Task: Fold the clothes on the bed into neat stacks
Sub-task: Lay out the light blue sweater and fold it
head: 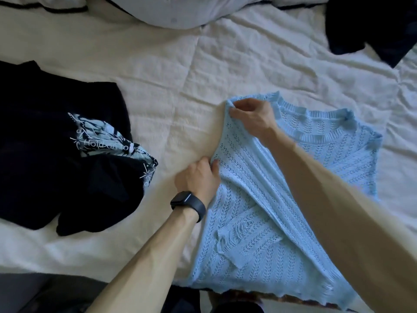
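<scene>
The bed [158, 75], covered in a creased cream quilt, carries everything in view. A light blue openwork knit sweater [259, 199] lies spread on its near right part, neckline toward the far side and hem reaching the near edge of the mattress. Part of the knit is doubled over the body, and a fringed edge lies across its lower middle. The person's left hand [198, 177], with a black smartwatch [188, 203] on the wrist, grips the sweater's left edge about halfway along, the fingers curled under the fabric and the thumb on top. The right hand [250, 118] reaches across the sweater from the right and pinches the upper left corner of the knit, beside the ribbed neckline, lifting it slightly off the quilt. The two hands are apart, both clamped on the same left side of the garment, the right one farther from the person than the left. On the left side of the bed, apart from the sweater, sits a heap of dark clothes [45, 154] with a blue and black patterned garment [101, 136] crumpled on top of it. Another dark garment [370, 26] lies at the far right corner, and a pale pillow [158, 12] rests along the far edge.
</scene>
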Action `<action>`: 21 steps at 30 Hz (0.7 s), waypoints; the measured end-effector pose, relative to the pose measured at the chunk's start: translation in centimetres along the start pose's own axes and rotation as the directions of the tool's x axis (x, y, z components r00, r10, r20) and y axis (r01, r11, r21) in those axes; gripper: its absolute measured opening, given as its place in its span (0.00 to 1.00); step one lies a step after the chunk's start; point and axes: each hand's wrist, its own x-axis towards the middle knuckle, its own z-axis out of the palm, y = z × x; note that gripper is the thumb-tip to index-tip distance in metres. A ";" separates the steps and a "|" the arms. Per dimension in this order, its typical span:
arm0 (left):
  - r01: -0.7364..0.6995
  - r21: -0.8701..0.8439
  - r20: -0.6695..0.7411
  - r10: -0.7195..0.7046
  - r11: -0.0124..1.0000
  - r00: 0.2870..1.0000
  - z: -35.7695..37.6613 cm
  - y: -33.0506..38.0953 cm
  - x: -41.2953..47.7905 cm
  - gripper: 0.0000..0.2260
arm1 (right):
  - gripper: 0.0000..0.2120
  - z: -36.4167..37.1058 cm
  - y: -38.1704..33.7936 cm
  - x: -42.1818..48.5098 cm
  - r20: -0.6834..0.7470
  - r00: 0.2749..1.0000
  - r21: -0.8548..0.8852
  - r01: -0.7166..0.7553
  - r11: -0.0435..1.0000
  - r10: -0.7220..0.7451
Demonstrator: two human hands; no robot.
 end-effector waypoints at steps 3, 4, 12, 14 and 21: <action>-0.100 0.249 -0.063 0.120 0.963 0.991 -0.5 -0.3 -0.1 0.14 | 0.14 -0.9 1.1 -2.0 -0.095 0.996 0.131 0.014 0.991 -0.002; -0.146 0.309 -0.116 0.189 0.940 0.975 -0.6 -0.2 -0.2 0.15 | 0.14 -1.4 2.2 -3.3 -0.173 0.985 0.129 0.010 0.992 0.013; -0.635 0.389 0.236 0.593 0.668 0.769 3.0 5.6 1.4 0.33 | 0.08 -2.7 18.3 -20.0 -0.533 0.821 -0.433 -0.058 0.899 -0.203; -0.625 0.477 0.337 0.529 0.617 0.779 4.1 4.7 2.7 0.41 | 0.19 -2.5 22.0 -23.4 -0.401 0.910 -0.535 -0.143 0.833 -0.101; -0.667 0.527 0.311 0.611 0.527 0.728 5.8 4.7 -0.5 0.46 | 0.36 -4.9 28.4 -28.8 -0.284 0.954 -0.581 -0.247 0.776 0.092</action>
